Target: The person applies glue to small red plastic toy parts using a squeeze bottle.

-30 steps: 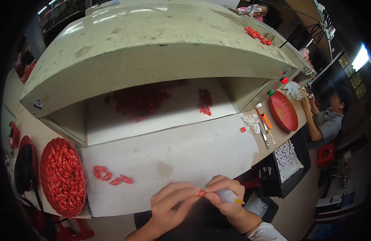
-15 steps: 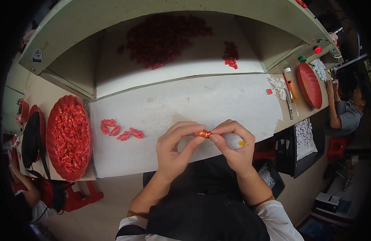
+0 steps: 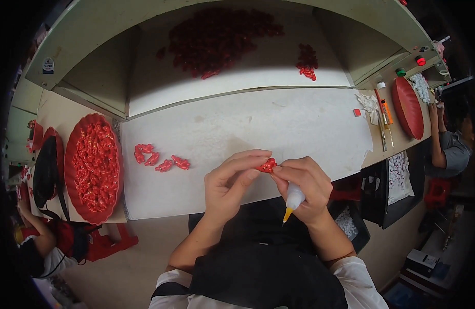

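Note:
A small red figurine with gold touches [image 3: 267,165] is pinched between the fingertips of both hands, over the near edge of the papered table. My left hand [image 3: 231,180] holds its left end, thumb and fingers closed. My right hand [image 3: 305,185] grips its other end and also keeps a white squeeze bottle [image 3: 295,198] against the palm. The bottle's yellow nozzle [image 3: 287,215] points down toward my black apron. To the left on the white paper lie several red figurines [image 3: 165,165] in a loose group.
A red oval tray [image 3: 68,175] heaped with red figurines stands at the left. Inside the open-fronted cabinet [image 3: 88,92] lie a large red pile [image 3: 217,41] and a smaller one [image 3: 307,62]. Brushes [image 3: 380,118] and an empty red tray [image 3: 407,108] are at the right. Two people work nearby.
The figurine has been turned between my fingertips. The squeeze bottle has swung in my right hand, its nozzle going from pointing right to pointing down. My view has shifted slightly.

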Tool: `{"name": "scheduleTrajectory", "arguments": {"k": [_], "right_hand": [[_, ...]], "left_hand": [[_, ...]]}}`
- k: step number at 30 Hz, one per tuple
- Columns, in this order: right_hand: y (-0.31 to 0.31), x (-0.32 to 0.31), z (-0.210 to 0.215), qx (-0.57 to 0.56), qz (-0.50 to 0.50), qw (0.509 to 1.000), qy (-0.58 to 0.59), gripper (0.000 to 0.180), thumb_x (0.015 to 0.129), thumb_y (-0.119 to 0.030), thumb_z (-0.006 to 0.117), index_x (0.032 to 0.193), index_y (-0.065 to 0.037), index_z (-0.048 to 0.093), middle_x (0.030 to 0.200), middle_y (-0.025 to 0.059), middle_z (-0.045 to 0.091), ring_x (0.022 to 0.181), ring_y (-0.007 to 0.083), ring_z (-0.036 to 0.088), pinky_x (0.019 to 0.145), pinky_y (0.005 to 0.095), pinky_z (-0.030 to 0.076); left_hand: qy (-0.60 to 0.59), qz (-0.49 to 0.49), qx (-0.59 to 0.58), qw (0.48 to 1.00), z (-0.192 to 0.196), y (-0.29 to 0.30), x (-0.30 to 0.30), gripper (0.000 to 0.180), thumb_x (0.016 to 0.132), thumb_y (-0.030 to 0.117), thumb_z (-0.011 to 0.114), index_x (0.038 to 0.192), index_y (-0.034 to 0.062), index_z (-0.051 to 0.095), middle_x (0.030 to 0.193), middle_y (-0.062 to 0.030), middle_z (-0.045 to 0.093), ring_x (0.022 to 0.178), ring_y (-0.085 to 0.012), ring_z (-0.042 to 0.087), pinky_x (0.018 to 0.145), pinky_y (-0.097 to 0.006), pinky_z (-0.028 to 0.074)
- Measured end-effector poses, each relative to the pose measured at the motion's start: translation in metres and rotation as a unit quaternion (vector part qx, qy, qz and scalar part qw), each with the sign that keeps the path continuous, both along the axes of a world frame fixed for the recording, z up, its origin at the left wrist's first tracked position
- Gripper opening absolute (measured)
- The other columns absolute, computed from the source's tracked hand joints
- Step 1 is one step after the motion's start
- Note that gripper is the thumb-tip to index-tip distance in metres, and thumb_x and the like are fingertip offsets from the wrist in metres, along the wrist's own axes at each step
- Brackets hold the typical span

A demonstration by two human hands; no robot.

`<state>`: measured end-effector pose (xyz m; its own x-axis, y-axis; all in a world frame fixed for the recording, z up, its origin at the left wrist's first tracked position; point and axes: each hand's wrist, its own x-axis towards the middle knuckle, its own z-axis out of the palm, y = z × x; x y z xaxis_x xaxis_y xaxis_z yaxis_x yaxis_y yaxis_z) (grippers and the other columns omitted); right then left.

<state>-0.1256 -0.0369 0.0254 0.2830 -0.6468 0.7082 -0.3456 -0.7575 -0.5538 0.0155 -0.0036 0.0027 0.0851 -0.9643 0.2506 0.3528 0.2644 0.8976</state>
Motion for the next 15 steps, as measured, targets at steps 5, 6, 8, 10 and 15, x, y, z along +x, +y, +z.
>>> {"name": "scheduleTrajectory", "arguments": {"k": [5,6,8,10,15], "right_hand": [[0.0015,-0.0011,0.0024,-0.030,0.009,0.999,0.029,0.022,0.060,0.005,0.070,0.077,-0.001,0.058,0.068,0.0098,0.058,0.056,0.0179,0.055,0.045,0.0231,0.043],[0.0016,-0.0013,0.0020,-0.030,0.009,0.999,0.029,0.022,0.060,0.005,0.070,0.077,-0.001,0.058,0.068,0.0098,0.058,0.056,0.0179,0.055,0.045,0.0231,0.043],[0.0019,-0.0013,0.0014,-0.005,0.015,1.000,0.010,0.020,0.061,0.005,0.070,0.077,0.000,0.058,0.069,0.0104,0.059,0.056,0.0172,0.055,0.048,0.0225,0.043],[0.0037,-0.0017,0.0053,0.076,0.028,0.997,-0.016,0.019,0.063,0.005,0.069,0.077,0.000,0.058,0.071,0.0103,0.059,0.059,0.0162,0.056,0.050,0.0222,0.043],[0.0068,-0.0029,0.0078,0.251,0.051,0.965,-0.050,0.015,0.067,0.007,0.065,0.080,0.001,0.059,0.074,0.0090,0.060,0.065,0.0127,0.056,0.058,0.0208,0.043]], "left_hand": [[-0.004,-0.006,-0.002,1.000,0.0013,0.0008,0.0001,0.017,0.081,-0.003,0.048,0.094,-0.0029,0.058,0.104,-0.0164,0.055,0.091,-0.0194,0.055,0.080,-0.029,0.044],[-0.004,-0.006,-0.002,1.000,0.0020,0.0009,-0.0003,0.017,0.081,-0.003,0.048,0.094,-0.0029,0.058,0.104,-0.0164,0.055,0.091,-0.0194,0.055,0.080,-0.029,0.044],[-0.015,0.004,0.001,1.000,0.0031,0.0010,-0.0006,0.017,0.081,-0.002,0.049,0.095,-0.0022,0.058,0.100,-0.0144,0.056,0.089,-0.0185,0.055,0.078,-0.027,0.044],[-0.025,0.004,0.013,1.000,0.0015,0.0019,0.0009,0.017,0.080,-0.002,0.050,0.096,-0.0018,0.058,0.097,-0.0127,0.057,0.088,-0.0172,0.055,0.077,-0.026,0.043],[-0.042,0.006,0.078,0.996,-0.0005,0.0050,0.0029,0.020,0.079,-0.001,0.053,0.099,-0.0007,0.058,0.092,-0.0080,0.057,0.086,-0.0136,0.054,0.075,-0.023,0.042]]}}
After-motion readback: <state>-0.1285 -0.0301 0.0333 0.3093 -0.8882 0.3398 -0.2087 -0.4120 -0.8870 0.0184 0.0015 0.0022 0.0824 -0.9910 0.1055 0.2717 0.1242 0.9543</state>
